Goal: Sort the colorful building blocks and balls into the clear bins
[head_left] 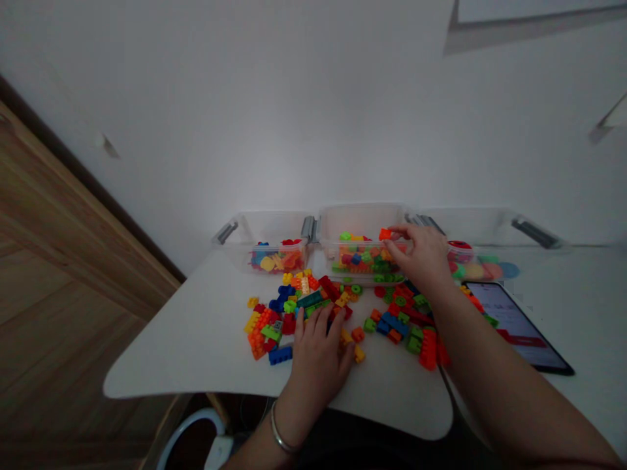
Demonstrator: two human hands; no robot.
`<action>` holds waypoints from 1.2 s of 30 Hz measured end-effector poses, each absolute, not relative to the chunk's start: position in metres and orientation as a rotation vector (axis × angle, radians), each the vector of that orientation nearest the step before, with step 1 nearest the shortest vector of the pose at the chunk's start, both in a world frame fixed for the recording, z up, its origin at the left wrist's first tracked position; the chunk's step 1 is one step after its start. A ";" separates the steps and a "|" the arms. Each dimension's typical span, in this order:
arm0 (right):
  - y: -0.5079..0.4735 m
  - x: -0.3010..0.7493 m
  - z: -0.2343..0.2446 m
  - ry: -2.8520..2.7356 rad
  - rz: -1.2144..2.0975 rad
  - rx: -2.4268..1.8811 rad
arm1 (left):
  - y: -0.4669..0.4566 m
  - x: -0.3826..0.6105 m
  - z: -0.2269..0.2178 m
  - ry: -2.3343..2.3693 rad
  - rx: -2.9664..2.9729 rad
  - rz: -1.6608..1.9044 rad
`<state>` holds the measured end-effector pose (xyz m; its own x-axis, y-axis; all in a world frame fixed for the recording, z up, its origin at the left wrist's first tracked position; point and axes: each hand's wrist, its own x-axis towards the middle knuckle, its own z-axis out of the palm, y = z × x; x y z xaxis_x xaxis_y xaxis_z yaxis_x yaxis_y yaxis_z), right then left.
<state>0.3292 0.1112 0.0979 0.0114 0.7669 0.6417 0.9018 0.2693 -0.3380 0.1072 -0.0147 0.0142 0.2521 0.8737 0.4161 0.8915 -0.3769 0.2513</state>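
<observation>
Colourful plastic building blocks (313, 307) lie scattered across a white table (196, 339). My left hand (318, 352) rests flat on the pile with its fingers stretched out over some red and yellow blocks. Over the middle clear bin (360, 222), my right hand (421, 254) pinches a small orange block (385, 234) in its fingertips. That bin holds several green, orange and blue blocks.
A clear bin (264, 225) at the left holds a few blue, yellow and red pieces. The right-hand clear bin (490, 222) holds round pieces. A dark tablet (519, 326) with a lit screen lies at the right. A wooden door (59, 261) stands at the left.
</observation>
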 end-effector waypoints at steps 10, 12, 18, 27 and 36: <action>0.112 0.330 0.098 -1.888 -0.200 -1.548 | -0.015 0.107 0.014 -1.715 -2.449 -0.799; 0.109 0.330 0.102 -1.866 -0.202 -1.495 | -0.015 0.107 0.013 -1.713 -2.443 -0.802; 0.090 0.325 0.121 -1.887 -0.179 -1.271 | -0.014 0.107 0.014 -1.702 -2.448 -0.788; 0.087 0.305 0.110 -2.577 0.220 -1.300 | -0.014 0.107 0.012 -1.718 -2.452 -0.789; 0.094 0.289 0.080 -2.796 0.223 -1.284 | -0.014 0.108 0.012 -1.723 -2.441 -0.788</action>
<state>0.2891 0.0942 0.0799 -0.6521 0.7580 -0.0089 0.7498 0.6433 -0.1546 0.1077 -0.0141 0.0121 0.2486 0.8672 0.4314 0.8934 -0.3774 0.2437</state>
